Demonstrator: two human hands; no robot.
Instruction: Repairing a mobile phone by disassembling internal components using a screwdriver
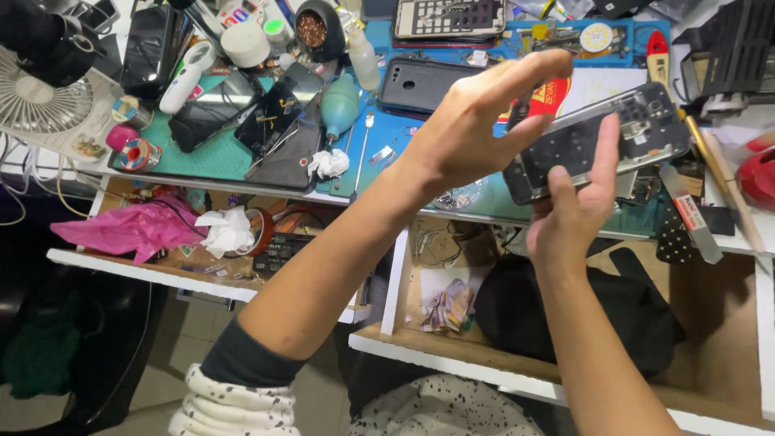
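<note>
Starting at the far left there's a small white desk fan at the edge of the bench, and next to it a green work mat with a couple of dark phone screens lying flat on it. A teal rubber dust blower sits just right of those, with a crumpled white tissue below it. Under the bench on that side an open drawer holds a pink plastic bag and more white tissue.

Moving toward the middle, a black phone back cover lies on the blue mat. The left hand reaches in over it, fingers spread fairly wide and curled, with the thumb and fingertips coming onto the left end of the opened phone body. That phone is held up in the air over the right part of the bench, tilted, insides facing the camera.

The right hand grips it from below, thumb pressed up on the face and the other fingers wrapped behind. Below that, a second open drawer holds a black bag. A metal spudger lies at the far right.
</note>
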